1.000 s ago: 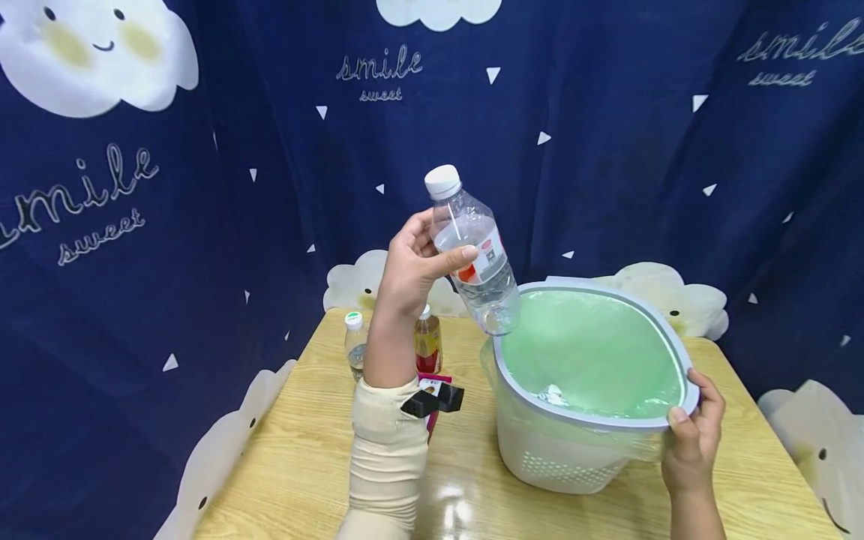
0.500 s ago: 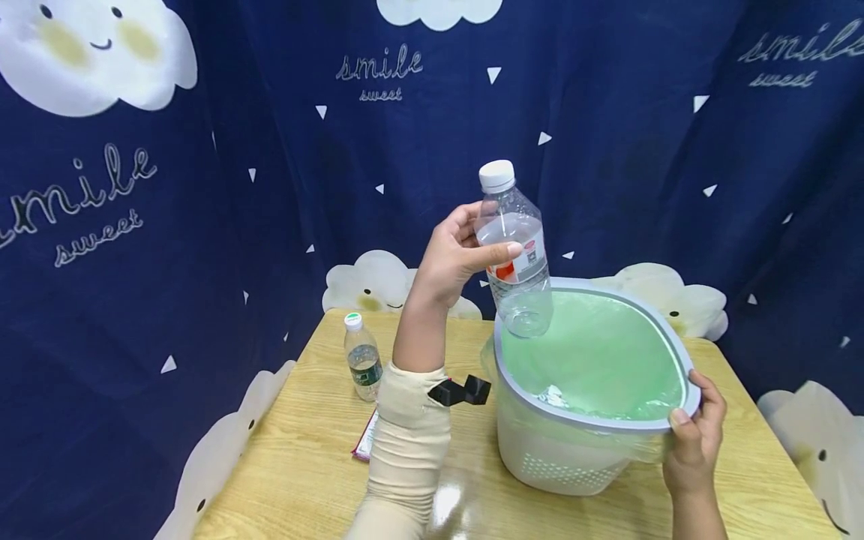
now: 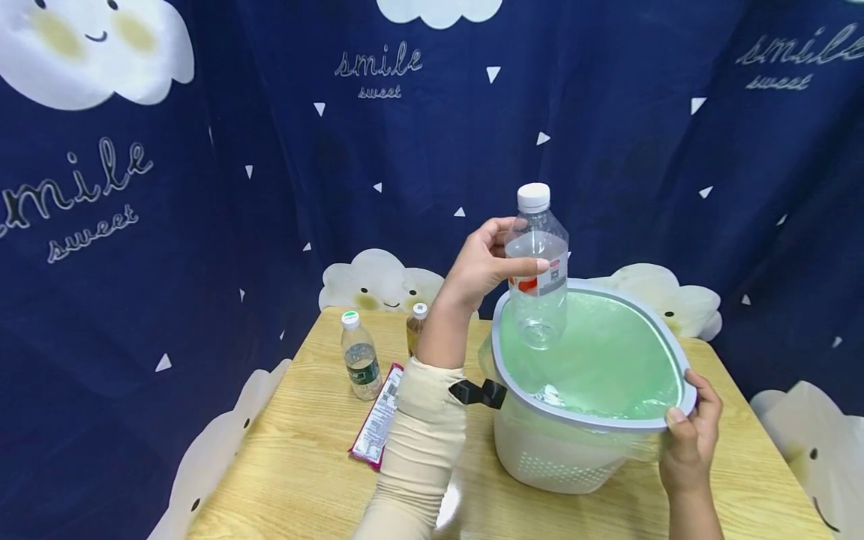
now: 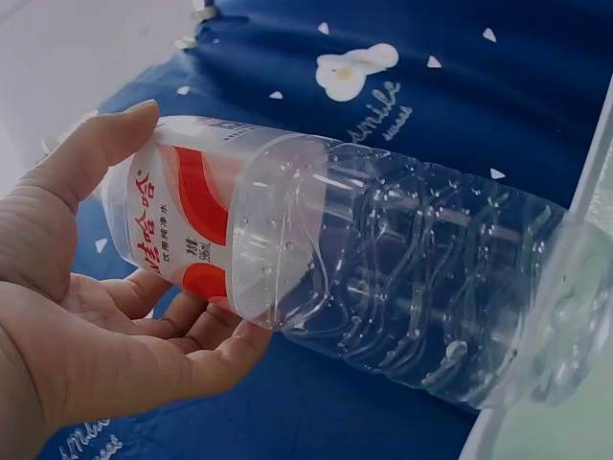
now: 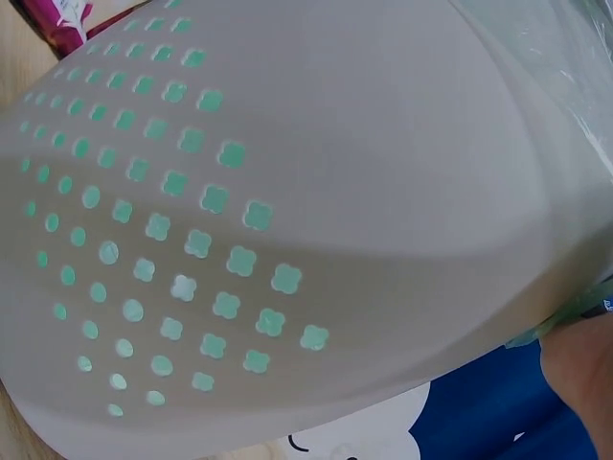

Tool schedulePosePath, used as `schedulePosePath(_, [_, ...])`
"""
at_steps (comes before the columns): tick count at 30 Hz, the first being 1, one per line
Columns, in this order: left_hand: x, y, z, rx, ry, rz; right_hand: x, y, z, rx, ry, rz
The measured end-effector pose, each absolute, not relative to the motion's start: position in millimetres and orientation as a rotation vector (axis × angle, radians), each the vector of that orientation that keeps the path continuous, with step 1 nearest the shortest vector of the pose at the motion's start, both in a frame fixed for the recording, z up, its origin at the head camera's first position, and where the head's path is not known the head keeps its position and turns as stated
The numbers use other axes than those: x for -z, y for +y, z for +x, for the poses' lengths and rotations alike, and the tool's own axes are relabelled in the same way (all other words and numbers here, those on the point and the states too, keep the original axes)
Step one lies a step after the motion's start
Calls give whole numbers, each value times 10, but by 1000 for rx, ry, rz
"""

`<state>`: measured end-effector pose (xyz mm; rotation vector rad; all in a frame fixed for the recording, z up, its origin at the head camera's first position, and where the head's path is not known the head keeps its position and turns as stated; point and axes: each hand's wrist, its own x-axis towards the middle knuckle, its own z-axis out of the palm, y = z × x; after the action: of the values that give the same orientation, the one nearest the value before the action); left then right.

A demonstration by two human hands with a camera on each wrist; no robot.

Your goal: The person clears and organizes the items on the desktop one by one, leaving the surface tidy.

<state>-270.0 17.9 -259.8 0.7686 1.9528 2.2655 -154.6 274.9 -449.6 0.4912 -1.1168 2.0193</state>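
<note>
My left hand (image 3: 489,262) grips a clear plastic water bottle (image 3: 538,300) with a white cap and a red-and-white label. The bottle stands nearly upright, its base overlapping the left part of the bin's opening in the head view. Droplets cling inside the bottle (image 4: 383,259) in the left wrist view. My right hand (image 3: 695,435) holds the grey rim of a pale trash bin (image 3: 553,442) at its near right corner, thumb on the near side. A green plastic bag (image 3: 607,352) lines the bin and folds over its rim. Perforations dot the bin's wall (image 5: 383,144).
On the table (image 3: 283,457), left of the bin, stands a green-labelled bottle (image 3: 361,360) with a white cap. Beside it lies a magenta-edged packet (image 3: 379,420), partly behind my left sleeve. Another bottle (image 3: 415,326) with amber contents is mostly hidden by my forearm. A blue curtain (image 3: 607,150) hangs behind.
My left hand has carried the water bottle rightward, over the bin's opening, turning it more upright and lowering it slightly. My right hand has stayed on the rim.
</note>
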Motion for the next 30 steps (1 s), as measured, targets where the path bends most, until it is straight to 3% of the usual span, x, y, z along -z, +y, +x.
schedulePosePath(30, [2763,463,-2988,-1797,1892,653,4495,2707,-1535,-2033,-1104,452])
